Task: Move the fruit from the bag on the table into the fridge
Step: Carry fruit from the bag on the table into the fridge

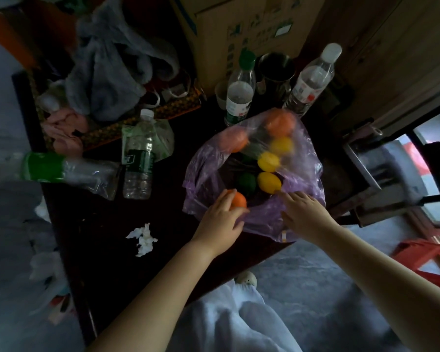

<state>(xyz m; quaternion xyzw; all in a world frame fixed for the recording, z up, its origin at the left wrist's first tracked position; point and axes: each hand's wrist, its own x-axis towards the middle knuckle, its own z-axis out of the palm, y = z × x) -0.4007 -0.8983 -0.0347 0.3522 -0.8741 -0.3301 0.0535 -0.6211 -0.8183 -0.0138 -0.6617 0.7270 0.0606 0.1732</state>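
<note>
The purple bag (305,158) gapes upward, its mouth free from above. Both hands crowd its near rim: the left hand (222,219) grips an orange (239,200), and the right hand (304,213) lies beside it, fingers stretched. Behind the bag a green-capped bottle (239,95), a metal cup (276,72) and a white-capped bottle (313,80) stand close, backed by a cardboard box (239,26). To the left, an upright bottle (139,158) leaves a bare strip of table (170,199). A crumpled tissue (142,238) lies nearer.
</note>
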